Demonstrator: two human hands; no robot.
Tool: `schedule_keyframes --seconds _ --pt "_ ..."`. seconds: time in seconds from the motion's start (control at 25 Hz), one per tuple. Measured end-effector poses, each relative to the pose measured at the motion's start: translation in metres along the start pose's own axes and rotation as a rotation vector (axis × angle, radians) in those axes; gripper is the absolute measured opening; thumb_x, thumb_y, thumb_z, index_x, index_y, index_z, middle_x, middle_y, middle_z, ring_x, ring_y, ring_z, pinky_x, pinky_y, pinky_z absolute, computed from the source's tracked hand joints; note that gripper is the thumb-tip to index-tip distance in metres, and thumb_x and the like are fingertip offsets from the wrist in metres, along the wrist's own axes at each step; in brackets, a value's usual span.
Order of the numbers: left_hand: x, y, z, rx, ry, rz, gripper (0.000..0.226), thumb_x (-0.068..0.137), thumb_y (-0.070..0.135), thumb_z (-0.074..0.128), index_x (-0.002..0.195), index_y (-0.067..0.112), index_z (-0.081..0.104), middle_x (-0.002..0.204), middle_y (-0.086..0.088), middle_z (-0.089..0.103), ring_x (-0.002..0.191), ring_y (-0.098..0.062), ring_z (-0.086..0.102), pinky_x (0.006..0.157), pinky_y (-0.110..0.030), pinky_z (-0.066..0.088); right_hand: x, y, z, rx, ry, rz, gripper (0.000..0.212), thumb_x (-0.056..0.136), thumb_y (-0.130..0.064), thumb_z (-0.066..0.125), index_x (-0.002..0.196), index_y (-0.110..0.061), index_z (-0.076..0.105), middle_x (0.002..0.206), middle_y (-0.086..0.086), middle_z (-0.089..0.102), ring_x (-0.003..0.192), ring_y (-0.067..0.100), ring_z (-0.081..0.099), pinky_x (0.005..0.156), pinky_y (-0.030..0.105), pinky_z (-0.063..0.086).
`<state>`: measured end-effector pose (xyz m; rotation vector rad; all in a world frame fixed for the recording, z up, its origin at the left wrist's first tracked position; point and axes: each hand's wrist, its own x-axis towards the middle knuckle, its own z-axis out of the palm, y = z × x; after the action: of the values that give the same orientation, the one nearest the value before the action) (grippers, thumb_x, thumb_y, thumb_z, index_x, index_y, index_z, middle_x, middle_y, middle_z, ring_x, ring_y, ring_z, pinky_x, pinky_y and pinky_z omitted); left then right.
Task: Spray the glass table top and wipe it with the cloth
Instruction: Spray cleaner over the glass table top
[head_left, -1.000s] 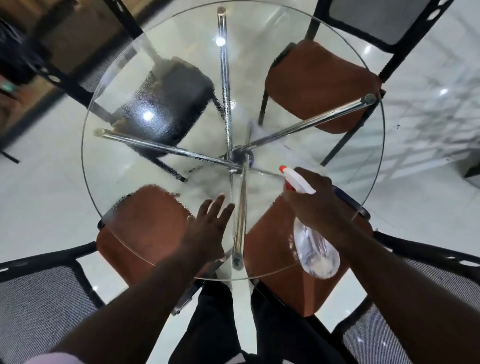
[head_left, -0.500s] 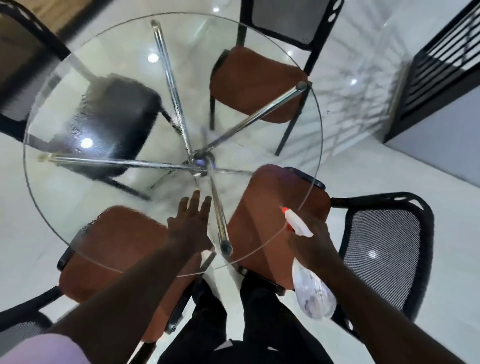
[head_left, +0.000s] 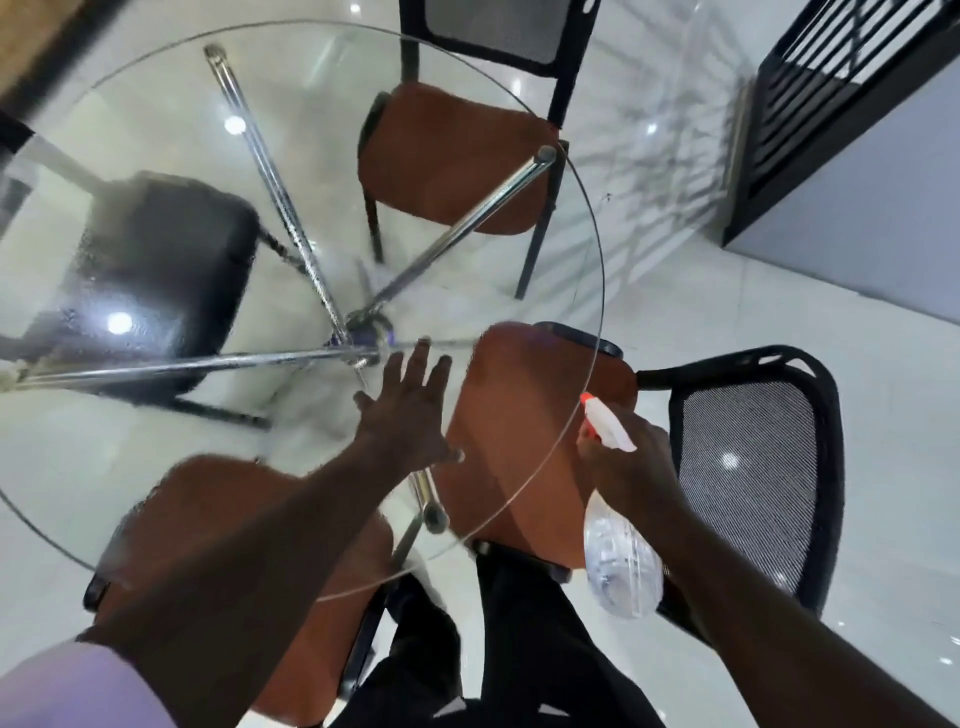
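No legible text, brand, number or sign in view. Spray bottle (head_left: 621, 566): nothing readable on its clear body.
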<state>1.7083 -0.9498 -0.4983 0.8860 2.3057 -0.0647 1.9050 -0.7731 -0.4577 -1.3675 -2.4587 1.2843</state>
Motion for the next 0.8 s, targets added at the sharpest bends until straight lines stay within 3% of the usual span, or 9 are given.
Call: schedule_keyframes --seconds 0.12,0.2,0.24,0.32,0.4,0.52,0.56,0.68,0.8 --pt "0.041 0.008 -0.028 0.017 0.024 -0.048 0.137 0.074 0.063 0.084 0.166 0.029 -0.012 0.173 0.006 -0.027 0.162 -0.033 -0.015 0.115 -0.077 0.026 0.068 -0.027 -0.012 -0.036 -0.013 -0.071 0.014 0.090 -0.011 0.068 0.101 -0.013 0.076 0.079 0.002 0.070 0.069 0.016 0.067 0.060 0.011 0.052" --pt "0.063 0.008 -0.043 0.014 0.018 -0.102 0.140 0.073 0.059 0.088 0.166 0.030 -0.013 0.173 0.005 -0.026 0.161 -0.035 -0.016 0.114 -0.079 0.030 0.116 -0.047 -0.017 -0.144 -0.062 -0.128 0.026 0.088 -0.033 0.064 0.109 -0.022 0.074 0.083 -0.005 0.072 0.073 0.017 0.068 0.070 0.030 0.059" --pt "0.072 0.007 -0.047 -0.005 0.006 -0.123 0.141 0.072 0.055 0.090 0.166 0.031 -0.013 0.173 0.005 -0.026 0.161 -0.036 -0.018 0.112 -0.080 0.031 0.139 -0.059 -0.018 -0.148 -0.102 -0.142 0.024 0.091 -0.035 0.065 0.110 -0.024 0.073 0.086 -0.007 0.072 0.077 0.017 0.069 0.072 0.031 0.058" --pt "0.080 0.006 -0.051 -0.047 -0.017 -0.145 0.144 0.071 0.050 0.092 0.165 0.034 -0.015 0.172 0.007 -0.028 0.160 -0.036 -0.020 0.109 -0.079 0.034 0.182 -0.085 -0.015 -0.066 -0.176 -0.200 0.008 0.094 -0.020 0.071 0.101 -0.021 0.072 0.084 -0.005 0.070 0.074 0.016 0.067 0.068 0.027 0.053" --pt "0.081 0.005 -0.046 -0.056 -0.008 -0.144 0.144 0.071 0.049 0.093 0.165 0.036 -0.016 0.171 0.010 -0.029 0.160 -0.036 -0.020 0.109 -0.079 0.037 0.218 -0.113 -0.006 -0.067 -0.197 -0.300 0.008 0.089 -0.009 0.067 0.092 -0.015 0.071 0.078 0.002 0.069 0.070 0.024 0.065 0.064 0.034 0.051" --pt "0.081 0.000 -0.039 -0.053 0.046 -0.150 0.145 0.065 0.051 0.095 0.165 0.041 -0.010 0.173 0.013 -0.022 0.160 -0.032 -0.009 0.106 -0.076 0.043 0.254 -0.150 0.013 -0.171 -0.393 -0.360 0.024 0.096 -0.011 0.061 0.115 -0.017 0.073 0.101 0.009 0.074 0.091 0.029 0.070 0.076 0.035 0.054" --pt "0.082 -0.002 -0.038 -0.044 0.072 -0.150 0.146 0.061 0.052 0.096 0.166 0.042 -0.006 0.174 0.013 -0.018 0.159 -0.031 -0.005 0.104 -0.074 0.046 0.260 -0.161 0.018 -0.181 -0.370 -0.435 0.029 0.095 -0.009 0.062 0.122 -0.010 0.073 0.109 0.015 0.075 0.098 0.035 0.072 0.082 0.037 0.057" --pt "0.084 -0.012 -0.032 -0.052 0.137 -0.106 0.148 0.053 0.056 0.097 0.165 0.043 0.000 0.174 0.014 -0.010 0.158 -0.031 0.006 0.100 -0.069 0.052 0.266 -0.166 0.033 -0.069 -0.157 -0.697 0.033 0.083 -0.005 0.067 0.113 0.004 0.078 0.101 0.026 0.079 0.085 0.046 0.076 0.084 0.042 0.059" --pt "0.087 -0.019 -0.025 -0.046 0.130 -0.095 0.150 0.055 0.060 0.093 0.159 0.048 -0.014 0.168 0.020 -0.021 0.158 -0.031 0.001 0.108 -0.065 0.047 0.274 -0.149 0.018 -0.006 -0.143 -0.473 0.033 0.090 -0.011 0.066 0.121 -0.008 0.078 0.112 0.014 0.078 0.098 0.031 0.074 0.086 0.036 0.059"
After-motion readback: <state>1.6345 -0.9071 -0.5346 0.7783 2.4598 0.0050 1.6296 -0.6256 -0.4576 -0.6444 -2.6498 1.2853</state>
